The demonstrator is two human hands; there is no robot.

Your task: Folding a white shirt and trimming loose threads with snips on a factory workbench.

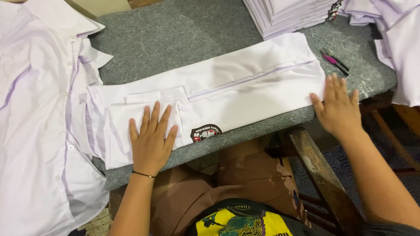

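Head view, risk of slip: my left hand (151,140) lies flat, fingers spread, on the collar end of the folded white shirt (210,94); pressed unevenly, I judge the narrow fold could skew, since the fabric looks smooth on the felt.
Head view, risk at edge: my right hand (337,109) rests open at the shirt's far end, right by the table's corner; a push too far could send the hem over the edge of the grey felt table (175,30).
Head view, risk of snag: the pink-handled thread snips (333,60) lie just beside my right fingertips and could catch cloth or skin.
Head view, fingers: both hands are open and flat, grasping nothing, only pressing.
Head view, shirt position: it stretches lengthwise across the table before me, between my hands.
Head view, shirt appearance: pale lilac-white, folded into a long band, with a pocket flap, a central placket seam and an embroidered badge (204,132) near the front edge.
Head view, surroundings: unfolded shirt (35,109) at my left, stack of folded shirts (293,15) beyond.
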